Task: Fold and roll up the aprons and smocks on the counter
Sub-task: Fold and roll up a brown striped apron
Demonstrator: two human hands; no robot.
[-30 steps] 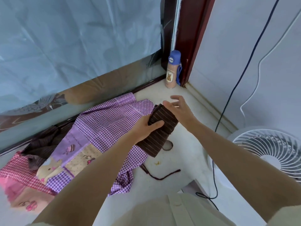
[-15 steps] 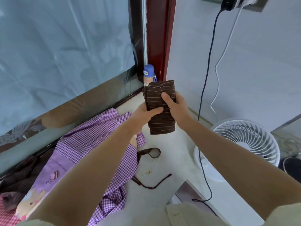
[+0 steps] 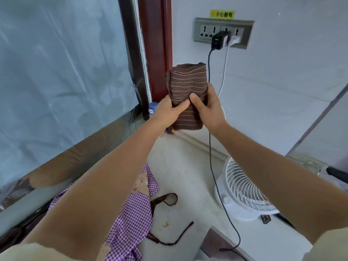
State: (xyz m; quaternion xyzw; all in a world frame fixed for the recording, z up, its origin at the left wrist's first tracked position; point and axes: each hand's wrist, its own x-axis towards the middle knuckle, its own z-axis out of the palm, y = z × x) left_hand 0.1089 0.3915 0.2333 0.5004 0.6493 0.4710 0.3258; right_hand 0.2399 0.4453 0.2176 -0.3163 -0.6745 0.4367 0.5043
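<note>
At the centre of the frame, high above the bench (image 3: 184,166), the brown striped apron (image 3: 188,91) is held upright as a tight roll between both hands. Half a second ago it hung lower, in front of the blue-capped bottle (image 3: 153,110); now it has risen against the dark red door post (image 3: 156,53) and the white wall, and the view has tipped up enough to bring the whole socket strip (image 3: 222,32) and its yellow label (image 3: 222,14) into the upper right. The left hand (image 3: 167,113) and right hand (image 3: 209,110) have slid to the lower half of the roll, thumbs meeting across its front and fingers clamped round the back, where the cloth hides them. Most of the bottle is covered by the left hand, with only part of its cap showing. The purple checked apron (image 3: 131,219) on the bench at lower left is largely hidden by the left forearm and cut off by the bottom edge; darker cloth at the far lower left is too dim to make out. A loose brown strap (image 3: 169,240) lies on the bench just beside it. The roll is dark brown with thin pale stripes running across it, its top end open and slightly ragged, its bottom edge square. A black cable (image 3: 211,147) drops from the charger (image 3: 218,41) behind the roll, past the white fan (image 3: 243,189).
</note>
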